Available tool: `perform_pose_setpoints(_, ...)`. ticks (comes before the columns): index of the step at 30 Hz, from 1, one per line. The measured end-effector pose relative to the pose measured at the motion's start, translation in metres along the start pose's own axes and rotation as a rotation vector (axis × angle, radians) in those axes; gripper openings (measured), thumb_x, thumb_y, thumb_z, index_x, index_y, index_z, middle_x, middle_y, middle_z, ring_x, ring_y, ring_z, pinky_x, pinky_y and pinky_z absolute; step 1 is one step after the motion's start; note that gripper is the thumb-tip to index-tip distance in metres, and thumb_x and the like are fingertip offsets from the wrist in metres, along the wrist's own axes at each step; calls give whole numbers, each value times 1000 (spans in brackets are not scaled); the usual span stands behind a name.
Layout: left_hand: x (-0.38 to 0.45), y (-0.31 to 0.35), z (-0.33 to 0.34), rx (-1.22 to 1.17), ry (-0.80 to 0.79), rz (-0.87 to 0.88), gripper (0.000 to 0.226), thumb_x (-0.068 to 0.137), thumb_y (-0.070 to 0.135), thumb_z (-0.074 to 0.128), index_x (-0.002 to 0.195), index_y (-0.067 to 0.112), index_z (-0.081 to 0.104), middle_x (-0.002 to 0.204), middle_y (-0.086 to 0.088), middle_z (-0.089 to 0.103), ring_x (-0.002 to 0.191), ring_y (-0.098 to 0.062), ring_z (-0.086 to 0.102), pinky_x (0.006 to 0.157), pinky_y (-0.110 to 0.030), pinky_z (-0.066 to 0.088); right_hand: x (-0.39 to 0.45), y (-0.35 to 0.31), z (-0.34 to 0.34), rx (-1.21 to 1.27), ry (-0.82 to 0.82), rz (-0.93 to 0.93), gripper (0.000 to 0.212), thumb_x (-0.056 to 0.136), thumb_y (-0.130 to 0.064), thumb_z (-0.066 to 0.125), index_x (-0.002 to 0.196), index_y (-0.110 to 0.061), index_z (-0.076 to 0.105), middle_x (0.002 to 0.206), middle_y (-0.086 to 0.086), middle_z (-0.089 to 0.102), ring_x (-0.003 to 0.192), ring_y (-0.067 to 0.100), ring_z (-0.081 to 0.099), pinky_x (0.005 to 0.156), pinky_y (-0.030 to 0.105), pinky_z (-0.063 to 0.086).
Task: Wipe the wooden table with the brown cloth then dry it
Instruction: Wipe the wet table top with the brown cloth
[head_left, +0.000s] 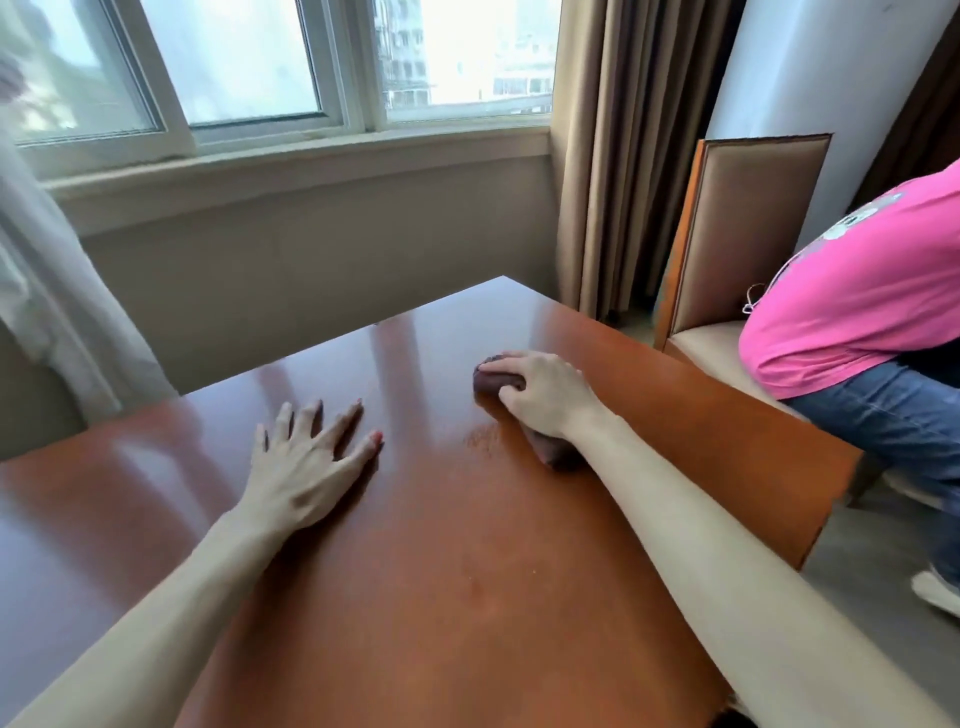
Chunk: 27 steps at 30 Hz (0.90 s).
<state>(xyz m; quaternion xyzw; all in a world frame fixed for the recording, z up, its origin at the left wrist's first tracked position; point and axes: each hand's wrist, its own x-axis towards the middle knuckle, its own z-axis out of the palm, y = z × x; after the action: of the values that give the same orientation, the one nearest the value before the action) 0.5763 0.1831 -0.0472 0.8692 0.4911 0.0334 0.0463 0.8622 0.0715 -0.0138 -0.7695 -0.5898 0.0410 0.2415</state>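
Observation:
The glossy reddish wooden table (441, 545) fills the lower part of the head view. My right hand (540, 392) presses down on the brown cloth (491, 382), bunched under the palm near the table's far right side; a dark end of the cloth sticks out below the wrist. My left hand (311, 457) lies flat on the table to the left, fingers spread, holding nothing. A small damp patch (483, 436) shines just left of the cloth.
A person in a pink shirt and jeans (857, 332) sits on a padded chair (743, 228) close to the table's right edge. A window sill and wall run behind the table, with curtains at the left and at the back right.

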Motion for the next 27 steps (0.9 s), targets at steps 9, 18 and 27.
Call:
perform_pose_setpoints(9, 5, -5, 22, -45, 78, -27, 73, 82, 86, 3, 151, 63, 3, 169, 4, 3, 155, -25, -5, 124, -50, -2, 170, -15, 64, -73, 76, 128, 35, 86, -30, 50, 110, -40, 74, 122, -5, 65, 113, 32, 59, 90, 38, 47)
perform_pose_setpoints(18, 15, -9, -6, -283, -15, -63, 58, 93, 71, 36, 148, 53, 37, 165, 3, 25, 154, -21, 12, 123, -42, 9, 148, -117, 105, -9, -158, -198, 43, 90, -34, 50, 129, -47, 66, 148, -14, 50, 135, 22, 46, 104, 42, 41)
perform_pose_setpoints(27, -31, -144, -44, -245, 182, -187, 40, 95, 44, 57, 135, 39, 59, 145, 0, 51, 132, -21, 45, 106, -38, 37, -17, -186, 107, 67, -268, -557, 56, 86, -31, 48, 136, -52, 58, 158, -17, 41, 147, 10, 32, 115, 33, 29)
